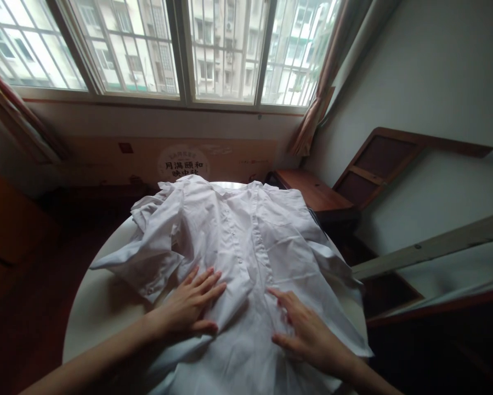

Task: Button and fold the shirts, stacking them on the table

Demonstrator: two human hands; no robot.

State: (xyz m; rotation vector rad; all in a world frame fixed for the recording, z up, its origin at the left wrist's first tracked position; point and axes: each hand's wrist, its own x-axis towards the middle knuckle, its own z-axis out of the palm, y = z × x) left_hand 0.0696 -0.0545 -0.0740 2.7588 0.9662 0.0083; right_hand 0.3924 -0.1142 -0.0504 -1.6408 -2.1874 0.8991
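Note:
A white button-front shirt [246,236] lies spread front side up on a round white table [94,296], collar toward the window. My left hand [188,304] rests flat on the shirt's left front panel, fingers stretched out and apart. My right hand [307,329] lies flat on the right front panel beside the button placket, fingers extended. Neither hand grips the cloth. The shirt's left sleeve [147,258] lies bunched and folded across the table's left side.
A wide barred window [188,49] fills the far wall, with curtains [320,93] at both sides. A cardboard panel with printed characters [182,162] leans under the sill. A brown wooden desk [312,192] and wooden frames [378,164] stand at the right.

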